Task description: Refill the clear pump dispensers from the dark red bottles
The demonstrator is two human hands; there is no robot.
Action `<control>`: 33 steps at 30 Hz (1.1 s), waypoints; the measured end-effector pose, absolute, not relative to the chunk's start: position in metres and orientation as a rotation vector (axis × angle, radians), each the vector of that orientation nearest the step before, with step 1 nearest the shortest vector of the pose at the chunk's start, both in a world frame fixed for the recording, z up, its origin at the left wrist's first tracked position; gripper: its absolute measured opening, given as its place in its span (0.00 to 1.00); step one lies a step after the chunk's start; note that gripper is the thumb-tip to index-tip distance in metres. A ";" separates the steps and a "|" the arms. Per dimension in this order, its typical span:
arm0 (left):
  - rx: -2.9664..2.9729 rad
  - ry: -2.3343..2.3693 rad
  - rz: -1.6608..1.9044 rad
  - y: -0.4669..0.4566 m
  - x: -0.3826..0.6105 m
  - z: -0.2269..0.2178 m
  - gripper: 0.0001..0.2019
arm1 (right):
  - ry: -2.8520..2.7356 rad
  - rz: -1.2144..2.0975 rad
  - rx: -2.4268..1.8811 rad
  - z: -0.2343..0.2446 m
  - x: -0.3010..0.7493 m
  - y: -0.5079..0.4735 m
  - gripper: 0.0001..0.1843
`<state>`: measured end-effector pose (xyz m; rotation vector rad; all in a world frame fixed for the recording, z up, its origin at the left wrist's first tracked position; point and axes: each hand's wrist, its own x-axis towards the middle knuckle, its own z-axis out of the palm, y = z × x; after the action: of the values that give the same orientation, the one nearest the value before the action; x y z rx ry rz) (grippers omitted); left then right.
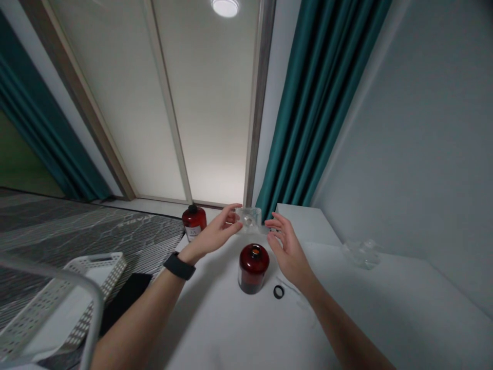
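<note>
Both hands are over the white table [231, 318], one each side of a clear squarish container [251, 220] at the table's far side. Left hand [230, 224] is open, thumb and fingers spread at the container's left edge; can't tell if it's contact or just overlap from here. Right hand [278, 237] is open too, fingers loosely curled, holding nothing, with a gap to the container's right side. Nearer than the container, roughly between the forearms, stands a dark red bottle [253, 270], upright, no cap on its neck. Black ring [278, 292] lies flat just right of its base. Capped red bottle [194, 222] is farther off, left of the left hand; white box [308, 226] is beyond the right hand, and a clear bottle [365, 253] sits well to the right. Handling, my read: container looks like glass or hard clear plastic, so stiff, probably slick, maybe breakable. Weight is a guess, light to moderate. I'd take it by two opposite side walls, low down, one hand each side, no hard squeeze at the corners. The uncapped bottle looks rigid and smooth, likely the heavier of the two; wrap the body below the shoulder, keep it upright in case there's liquid, and don't lift by the short neck.
</note>
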<state>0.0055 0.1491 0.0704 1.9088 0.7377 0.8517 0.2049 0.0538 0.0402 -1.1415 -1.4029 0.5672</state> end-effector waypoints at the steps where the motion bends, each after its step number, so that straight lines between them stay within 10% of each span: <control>1: 1.891 0.743 0.850 0.148 0.005 0.069 0.24 | -1.417 0.563 -1.147 0.039 0.203 0.052 0.26; 17: 1.558 0.879 0.905 0.117 -0.017 0.041 0.25 | -1.571 0.678 -1.311 0.006 0.186 0.021 0.52; 33: 1.535 0.888 0.696 0.074 -0.048 0.028 0.27 | -1.447 0.637 -1.316 0.003 0.187 -0.006 0.52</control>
<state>-0.0475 0.0737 0.0281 1.5346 0.8884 0.6959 0.1866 -0.0065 0.0032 -1.3160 -1.4468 0.6369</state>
